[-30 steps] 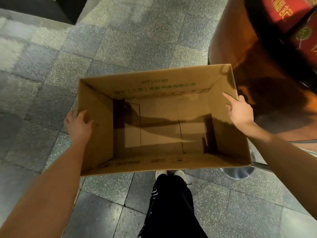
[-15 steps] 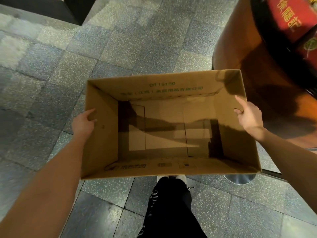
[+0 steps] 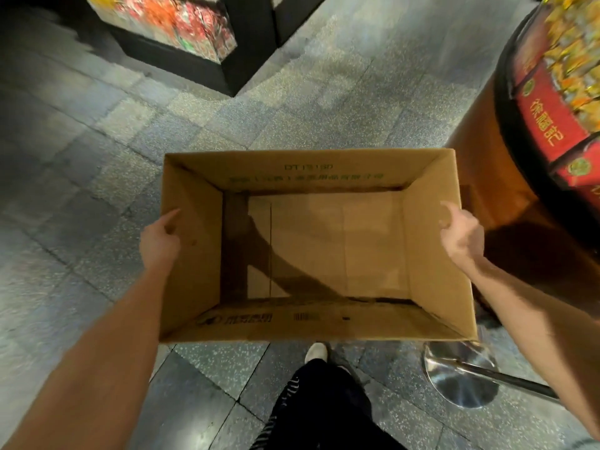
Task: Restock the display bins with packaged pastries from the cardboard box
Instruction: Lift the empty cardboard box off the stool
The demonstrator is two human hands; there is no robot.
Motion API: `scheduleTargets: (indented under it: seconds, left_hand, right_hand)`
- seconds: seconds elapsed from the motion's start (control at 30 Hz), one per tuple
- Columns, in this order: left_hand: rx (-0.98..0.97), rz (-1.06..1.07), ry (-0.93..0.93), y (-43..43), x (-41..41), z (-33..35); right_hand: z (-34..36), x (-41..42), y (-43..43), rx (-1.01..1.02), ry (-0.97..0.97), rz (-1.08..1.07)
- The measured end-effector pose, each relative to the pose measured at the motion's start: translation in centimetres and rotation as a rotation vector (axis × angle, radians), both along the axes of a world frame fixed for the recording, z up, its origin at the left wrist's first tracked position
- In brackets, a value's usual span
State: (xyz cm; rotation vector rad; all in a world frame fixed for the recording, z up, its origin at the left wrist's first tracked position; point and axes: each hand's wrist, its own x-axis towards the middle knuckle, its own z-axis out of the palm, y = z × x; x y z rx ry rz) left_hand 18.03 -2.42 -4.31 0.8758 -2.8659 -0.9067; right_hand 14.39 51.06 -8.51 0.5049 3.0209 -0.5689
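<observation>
Speckled grey stone floor tiles point(image 3: 107, 177) spread beneath a rectangular corrugated cardboard box point(image 3: 311, 177) — open-topped, bare inside — held above them beside a round red-banded display bin point(image 3: 548, 125), left hand point(image 3: 159, 243) gripping its left wall and right hand point(image 3: 462, 237) its right wall.

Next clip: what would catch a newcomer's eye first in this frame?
The open cardboard box fills the centre, plainly empty, carried above the grey tiled floor with the left hand and right hand gripping its side walls. At far right stands a round display bin with a red band and gold-wrapped packets; a second bin of colourful packets sits top left.
</observation>
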Motion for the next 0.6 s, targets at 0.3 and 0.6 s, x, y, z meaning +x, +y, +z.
scheduleTargets:
  seconds: [0.3, 0.6]
  left_hand:
    - [0.016, 0.299, 0.159, -5.2, 13.9, 7.7]
    - [-0.086, 0.654, 0.145, -10.0, 31.1, 11.0]
  right_hand:
    - [8.3, -2.4, -8.6, -0.02, 0.14, 0.284]
    - [11.0, -1.4, -24.1, -0.042, 0.117, 0.644]
